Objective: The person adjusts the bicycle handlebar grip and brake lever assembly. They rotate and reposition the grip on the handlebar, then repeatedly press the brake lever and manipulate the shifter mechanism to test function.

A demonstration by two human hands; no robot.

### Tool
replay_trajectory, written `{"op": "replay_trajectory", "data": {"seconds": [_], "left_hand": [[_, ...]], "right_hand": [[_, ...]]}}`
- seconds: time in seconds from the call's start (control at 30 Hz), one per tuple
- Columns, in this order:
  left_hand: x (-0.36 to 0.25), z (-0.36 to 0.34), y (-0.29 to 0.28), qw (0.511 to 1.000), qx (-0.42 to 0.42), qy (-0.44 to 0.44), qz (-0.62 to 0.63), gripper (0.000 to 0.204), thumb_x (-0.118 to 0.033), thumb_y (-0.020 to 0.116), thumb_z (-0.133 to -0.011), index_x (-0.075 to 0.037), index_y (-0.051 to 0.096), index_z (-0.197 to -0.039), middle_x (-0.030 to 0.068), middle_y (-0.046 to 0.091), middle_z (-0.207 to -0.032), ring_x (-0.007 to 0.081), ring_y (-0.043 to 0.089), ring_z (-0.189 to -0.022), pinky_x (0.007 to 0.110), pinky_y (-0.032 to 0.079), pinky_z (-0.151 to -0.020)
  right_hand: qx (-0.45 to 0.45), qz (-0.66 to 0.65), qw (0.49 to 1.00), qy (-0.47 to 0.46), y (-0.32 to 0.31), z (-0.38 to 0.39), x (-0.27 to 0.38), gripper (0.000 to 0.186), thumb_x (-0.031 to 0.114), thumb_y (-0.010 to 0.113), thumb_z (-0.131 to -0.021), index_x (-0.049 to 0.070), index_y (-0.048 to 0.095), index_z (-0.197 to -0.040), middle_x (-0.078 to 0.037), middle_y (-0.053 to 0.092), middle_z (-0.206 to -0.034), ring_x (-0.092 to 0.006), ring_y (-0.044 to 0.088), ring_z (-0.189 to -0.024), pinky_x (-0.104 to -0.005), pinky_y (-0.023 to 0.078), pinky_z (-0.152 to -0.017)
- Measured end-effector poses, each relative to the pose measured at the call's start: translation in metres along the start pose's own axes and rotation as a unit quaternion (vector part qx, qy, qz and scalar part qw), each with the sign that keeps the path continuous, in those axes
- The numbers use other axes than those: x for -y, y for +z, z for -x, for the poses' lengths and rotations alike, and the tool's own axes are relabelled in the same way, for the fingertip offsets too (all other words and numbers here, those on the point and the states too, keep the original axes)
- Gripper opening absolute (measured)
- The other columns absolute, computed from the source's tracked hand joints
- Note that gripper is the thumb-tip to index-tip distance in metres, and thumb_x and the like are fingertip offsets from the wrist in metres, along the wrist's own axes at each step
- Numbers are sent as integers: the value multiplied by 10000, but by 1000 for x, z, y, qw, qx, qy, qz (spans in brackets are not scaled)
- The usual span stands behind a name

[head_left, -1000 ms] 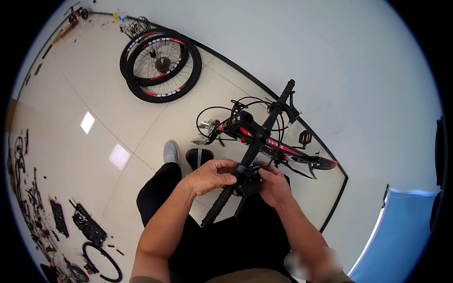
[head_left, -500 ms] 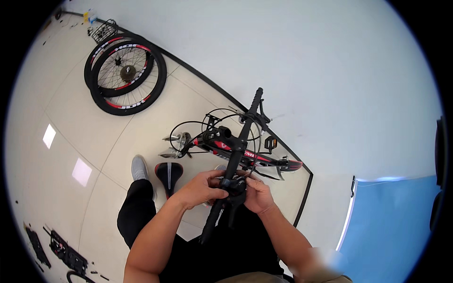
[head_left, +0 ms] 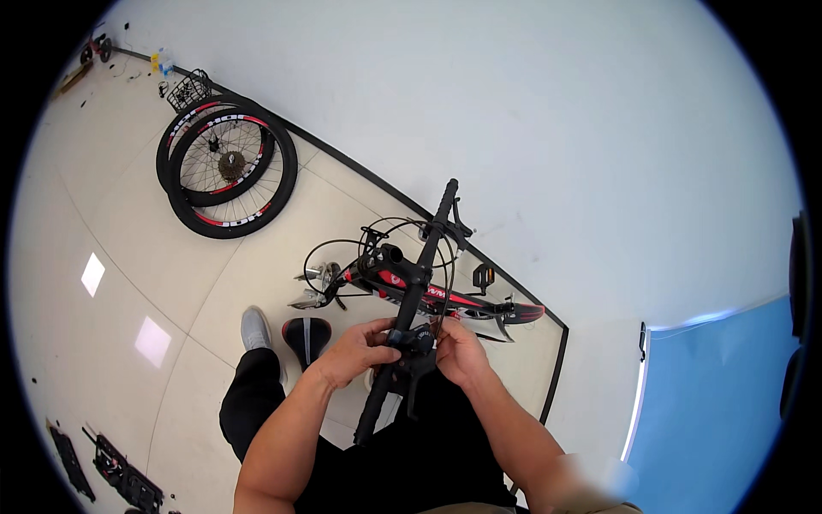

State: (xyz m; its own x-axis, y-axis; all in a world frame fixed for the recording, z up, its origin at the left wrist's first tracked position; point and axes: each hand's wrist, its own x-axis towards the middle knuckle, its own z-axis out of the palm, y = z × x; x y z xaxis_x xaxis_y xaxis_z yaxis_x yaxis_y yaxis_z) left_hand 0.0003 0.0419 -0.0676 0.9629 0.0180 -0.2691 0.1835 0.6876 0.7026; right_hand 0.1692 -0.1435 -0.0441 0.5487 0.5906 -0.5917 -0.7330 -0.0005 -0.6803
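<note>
A black bicycle handlebar [head_left: 413, 300] slants through the middle of the view, attached to a black and red bicycle frame [head_left: 462, 298]. My left hand [head_left: 353, 353] wraps the near side of the bar, its thumb lying across the front by the grip [head_left: 370, 409]. On that side of the bar sits a black gear shifter [head_left: 418, 340], with a brake lever [head_left: 416, 377] below it. My right hand [head_left: 462, 353] has its fingertips closed at the shifter's right side, where a black cable [head_left: 451, 272] comes down. The fingertips partly hide this spot.
Two bicycle wheels [head_left: 232, 224] lie overlapped on the tiled floor at upper left, beside a wire basket [head_left: 190, 89]. A saddle [head_left: 306, 339] is near my left shoe [head_left: 254, 328]. Black parts [head_left: 127, 476] lie at lower left. A white wall [head_left: 548, 146] borders the bicycle; a blue panel [head_left: 719, 385] stands right.
The view has tilted, so the wheels and floor items appear lower. The handlebar has shifted slightly left in view with both hands, which keep nearly the same holds at the shifter.
</note>
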Motion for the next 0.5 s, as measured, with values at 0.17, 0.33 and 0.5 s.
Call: {"op": "replay_trajectory", "data": {"seconds": [0.17,0.33,0.5], "left_hand": [[0,3,0,1000,7,-7,17,679,-39,703,-894,-26,489,-1539,18,736,-1067,91,668,-823,257,507,-692],[1,-1,-8,999,23,-29,16,701,-56,720,-894,-29,479,-1551,34,746,-1025,99,679,-801,258,510,-685],[-1,-2,-7,1000,21,-22,0,690,-72,727,-891,-29,500,-1541,32,748,-997,100,673,-833,261,508,-740]], "right_hand": [[-21,37,999,1,6,3,2,114,134,612,-1008,63,696,-1040,-37,696,-941,-176,628,-875,-325,478,-833],[-34,15,999,-6,6,6,6,136,215,627,-1032,97,682,-993,-23,679,-907,-180,614,-830,-341,468,-783],[-24,29,999,-13,13,12,7,131,223,627,-1044,103,677,-1041,-23,686,-935,-183,629,-898,-354,477,-840]]}}
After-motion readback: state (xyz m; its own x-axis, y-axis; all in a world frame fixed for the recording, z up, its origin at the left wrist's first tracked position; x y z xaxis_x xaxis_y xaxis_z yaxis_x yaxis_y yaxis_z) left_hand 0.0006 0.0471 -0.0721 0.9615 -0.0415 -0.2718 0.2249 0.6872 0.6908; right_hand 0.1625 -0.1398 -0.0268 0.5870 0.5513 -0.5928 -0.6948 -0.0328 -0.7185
